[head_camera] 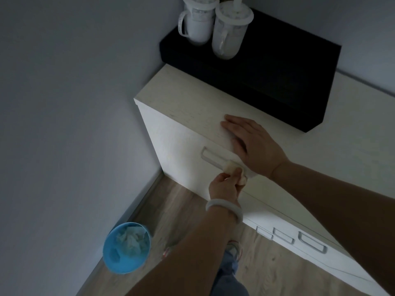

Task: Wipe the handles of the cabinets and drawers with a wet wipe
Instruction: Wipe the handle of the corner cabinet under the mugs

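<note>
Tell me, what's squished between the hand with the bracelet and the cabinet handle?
A wet wipe. In the head view the left hand pinches it round the right end of the handle, so the wipe, not bare fingers, touches the handle there.

Head view looks steeply down, close over a dim cabinet (183, 116).

Pale cream wood-grain cabinet (192, 99) w/ plain white front & matching white bar handle (210, 157). Wet wipe (232, 166) on it was off-white. Flat rectangular box (277, 69) was matte black; two lidded plastic cups (213, 24) atop it were translucent white. Round plastic bin (111, 253) was bright blue, crumpled whitish tissue inside. Floor (183, 206) was grey-brown wood plank pattern. Bangle (224, 208) on left wrist was milky white. Walls (74, 92) were plain grey-white.
</note>
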### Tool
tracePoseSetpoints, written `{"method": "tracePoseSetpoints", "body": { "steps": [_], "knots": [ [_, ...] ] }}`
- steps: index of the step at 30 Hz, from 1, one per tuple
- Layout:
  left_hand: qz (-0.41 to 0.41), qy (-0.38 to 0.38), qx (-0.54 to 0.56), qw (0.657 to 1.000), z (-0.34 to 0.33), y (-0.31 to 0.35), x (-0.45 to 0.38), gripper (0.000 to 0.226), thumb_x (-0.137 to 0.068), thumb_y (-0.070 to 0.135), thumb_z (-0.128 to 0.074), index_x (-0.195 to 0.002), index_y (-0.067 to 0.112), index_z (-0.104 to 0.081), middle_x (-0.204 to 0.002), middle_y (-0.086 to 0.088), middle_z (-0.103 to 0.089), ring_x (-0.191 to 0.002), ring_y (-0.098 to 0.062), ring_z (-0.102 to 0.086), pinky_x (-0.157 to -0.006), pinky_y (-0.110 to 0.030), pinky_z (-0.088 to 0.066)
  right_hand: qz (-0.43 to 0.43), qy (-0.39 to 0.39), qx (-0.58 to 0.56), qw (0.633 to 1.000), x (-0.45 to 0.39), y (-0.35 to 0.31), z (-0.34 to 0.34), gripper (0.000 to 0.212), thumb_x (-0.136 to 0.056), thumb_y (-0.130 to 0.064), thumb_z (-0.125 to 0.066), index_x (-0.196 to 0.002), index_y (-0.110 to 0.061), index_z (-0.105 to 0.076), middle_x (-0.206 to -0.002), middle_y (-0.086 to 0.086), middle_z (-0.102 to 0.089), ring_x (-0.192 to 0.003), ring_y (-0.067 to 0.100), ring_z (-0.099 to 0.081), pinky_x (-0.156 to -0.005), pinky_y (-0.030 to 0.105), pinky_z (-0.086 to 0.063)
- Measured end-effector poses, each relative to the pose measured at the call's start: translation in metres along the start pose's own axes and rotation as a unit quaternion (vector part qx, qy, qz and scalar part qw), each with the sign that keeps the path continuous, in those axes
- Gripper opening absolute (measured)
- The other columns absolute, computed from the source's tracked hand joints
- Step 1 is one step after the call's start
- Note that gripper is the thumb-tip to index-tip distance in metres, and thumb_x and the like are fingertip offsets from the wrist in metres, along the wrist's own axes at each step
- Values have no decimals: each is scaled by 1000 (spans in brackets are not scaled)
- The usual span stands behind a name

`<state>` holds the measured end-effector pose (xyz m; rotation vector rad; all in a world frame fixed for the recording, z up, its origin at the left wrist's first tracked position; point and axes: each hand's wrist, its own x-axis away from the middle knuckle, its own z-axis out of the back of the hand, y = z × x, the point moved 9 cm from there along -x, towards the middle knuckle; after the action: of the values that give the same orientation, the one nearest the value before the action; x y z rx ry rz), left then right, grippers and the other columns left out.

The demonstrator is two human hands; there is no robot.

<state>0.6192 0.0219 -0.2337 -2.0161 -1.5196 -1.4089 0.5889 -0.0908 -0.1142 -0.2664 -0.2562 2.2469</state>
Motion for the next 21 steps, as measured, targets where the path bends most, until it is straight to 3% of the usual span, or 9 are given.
{"method": "tracePoseSetpoints", "body": {
  "steps": [5, 8, 11, 15, 21],
  "knots": [
    [-29, -32, -2, 999, -1, 7, -2, 26, -82, -8, -65, -107, -1, -61, -89, -9, -65, -76, -15, -63, -73, -24, -57, -1, -2, 0, 1000, 0, 2, -2, 51, -97, -32, -33, -147, -20, -39, -154, -2, -36, -140, 14, -32, -114, 42, -32],
    [11, -100, 10, 995, -5, 10, -2, 21, -85, -10, -61, -105, -2, -63, -84, -7, -64, -69, -13, -60, -65, -21, -53, -1, 0, -3, 1000, 0, 3, -2, 51, -98, -31, -34, -147, -20, -39, -153, -2, -36, -140, 14, -33, -115, 42, -31],
    [27, -140, -50, 988, -2, 22, -1, 22, -86, -7, -62, -107, -3, -62, -77, -2, -65, -62, -9, -60, -62, -18, -50, -4, 1, 0, 1000, 0, 3, -2, 51, -98, -32, -34, -147, -21, -38, -154, -2, -35, -140, 14, -32, -115, 41, -30],
    [9, -127, -151, 980, 6, 46, -4, 24, -83, -2, -67, -108, -3, -64, -80, 1, -71, -68, -6, -64, -65, -17, -52, 0, 9, -1, 1000, 0, 2, 0, 49, -98, -30, -36, -147, -20, -39, -153, -2, -36, -140, 13, -32, -116, 37, -28],
    [-36, -76, -195, 977, 18, 94, -11, 12, -81, 0, -70, -93, -2, -68, -78, -2, -71, -63, -5, -65, -61, -16, -52, 1, 9, 4, 1000, 1, 2, 0, 50, -99, -32, -34, -147, -21, -39, -153, -3, -36, -140, 13, -32, -117, 36, -27]
  ]
}}
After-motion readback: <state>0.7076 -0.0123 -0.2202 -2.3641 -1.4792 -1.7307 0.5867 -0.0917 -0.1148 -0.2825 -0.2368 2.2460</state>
